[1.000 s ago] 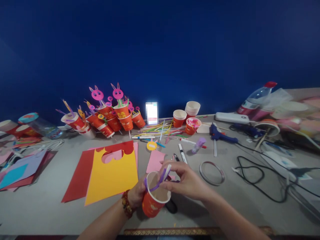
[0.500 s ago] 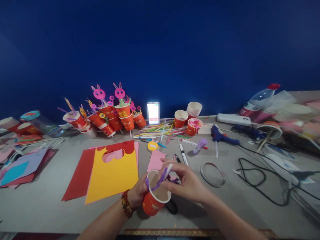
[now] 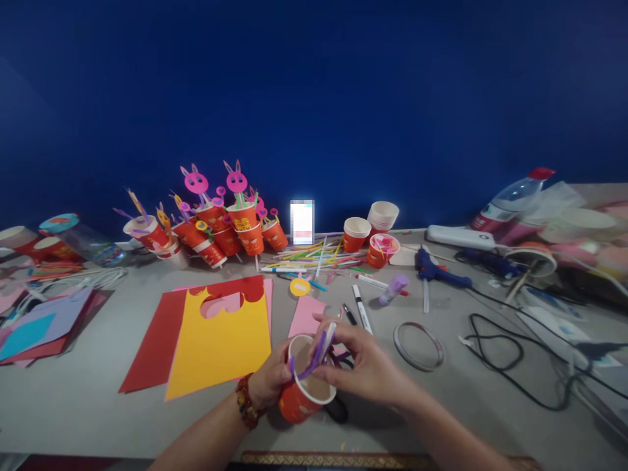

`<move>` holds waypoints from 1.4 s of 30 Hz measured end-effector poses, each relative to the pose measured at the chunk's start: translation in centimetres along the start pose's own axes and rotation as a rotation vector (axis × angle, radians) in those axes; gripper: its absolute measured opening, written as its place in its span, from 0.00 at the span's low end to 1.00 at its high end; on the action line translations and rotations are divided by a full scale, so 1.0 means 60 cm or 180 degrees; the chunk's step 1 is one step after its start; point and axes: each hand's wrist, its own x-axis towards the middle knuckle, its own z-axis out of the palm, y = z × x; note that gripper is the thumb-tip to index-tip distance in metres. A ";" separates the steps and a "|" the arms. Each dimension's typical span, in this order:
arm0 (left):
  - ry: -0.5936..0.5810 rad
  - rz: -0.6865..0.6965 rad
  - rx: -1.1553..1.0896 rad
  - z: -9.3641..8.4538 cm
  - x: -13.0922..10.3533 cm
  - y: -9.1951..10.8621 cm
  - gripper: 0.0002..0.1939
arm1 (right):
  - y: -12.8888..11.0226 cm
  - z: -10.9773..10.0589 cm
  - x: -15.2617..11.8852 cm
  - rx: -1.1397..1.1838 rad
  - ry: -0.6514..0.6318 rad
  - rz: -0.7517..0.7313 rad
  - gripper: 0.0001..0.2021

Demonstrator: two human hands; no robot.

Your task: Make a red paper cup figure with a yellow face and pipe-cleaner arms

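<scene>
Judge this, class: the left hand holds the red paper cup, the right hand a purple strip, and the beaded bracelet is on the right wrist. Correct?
No: the head view shows the beaded bracelet on the left wrist. The left hand holds the red paper cup, the right hand a purple strip.

Near bench's (image 3: 88, 405) front edge: two hands, one left hand (image 3: 272, 378), one right hand (image 3: 363, 360); one red cup (image 3: 297, 403) in grasp; purple stems (image 3: 320, 350), count unclear. Toward back edge: two big pink rabbit faces (image 3: 236, 181), two cup stacks (image 3: 357, 237), one cup of pink scraps (image 3: 381, 256); coloured sticks (image 3: 314, 254) too tangled to count. Toward back right corner: one red-capped bottle (image 3: 510, 201). Mid-bench: one yellow sheet (image 3: 223, 350), one yellow disc (image 3: 299, 286).
</scene>
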 end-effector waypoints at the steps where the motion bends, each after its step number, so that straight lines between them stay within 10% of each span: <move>1: 0.0021 -0.0019 -0.0012 -0.002 0.000 -0.001 0.33 | 0.001 0.000 0.001 0.0051 -0.0006 -0.0027 0.04; 15: 0.0212 -0.0108 -0.0428 -0.003 0.000 -0.012 0.30 | 0.002 -0.006 0.006 0.0123 0.0224 -0.0912 0.09; 26: 0.0252 -0.0049 -0.0186 -0.004 0.001 -0.009 0.30 | 0.003 -0.012 0.006 0.0237 -0.0072 -0.0654 0.03; 42: -0.0421 0.0035 0.1388 -0.032 -0.009 0.014 0.43 | -0.033 -0.012 -0.001 0.0052 -0.0225 -0.1094 0.06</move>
